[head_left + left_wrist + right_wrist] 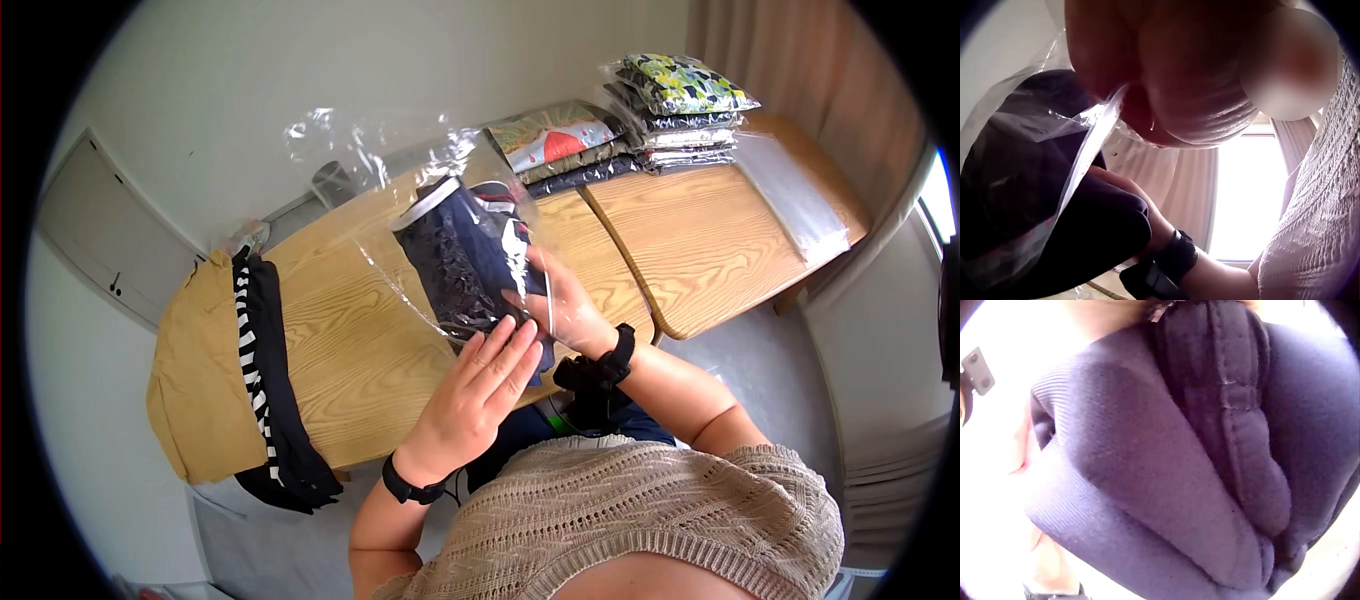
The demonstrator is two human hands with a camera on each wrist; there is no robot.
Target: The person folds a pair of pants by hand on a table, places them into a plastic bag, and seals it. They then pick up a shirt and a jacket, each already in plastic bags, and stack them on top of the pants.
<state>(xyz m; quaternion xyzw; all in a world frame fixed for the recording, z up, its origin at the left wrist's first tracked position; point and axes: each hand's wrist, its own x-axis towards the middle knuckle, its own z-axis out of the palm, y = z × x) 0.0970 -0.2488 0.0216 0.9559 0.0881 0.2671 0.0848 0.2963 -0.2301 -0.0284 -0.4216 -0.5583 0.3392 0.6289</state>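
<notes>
A folded navy garment (455, 250) with white and red trim sits mostly inside a clear plastic bag (375, 265), held up over the table. My left hand (475, 400) is at the near edge of the bag, its fingers lying over the plastic. In the left wrist view, the bag's edge (1094, 134) runs up between the thumb and fingers of that hand. From the right side my right hand (565, 305) grips the garment, fingers partly behind the shiny plastic. Close up in the right wrist view, thick navy folds (1141, 444) with a ribbed edge bulge out of the bag.
The wooden table (350, 380) carries tan, striped and black clothes (205, 370) draped over its left end. At the back stand bagged garments (690, 110) in a stack, beside a lower bagged pile (560, 145). Flat clear bags (790, 190) lie at the right.
</notes>
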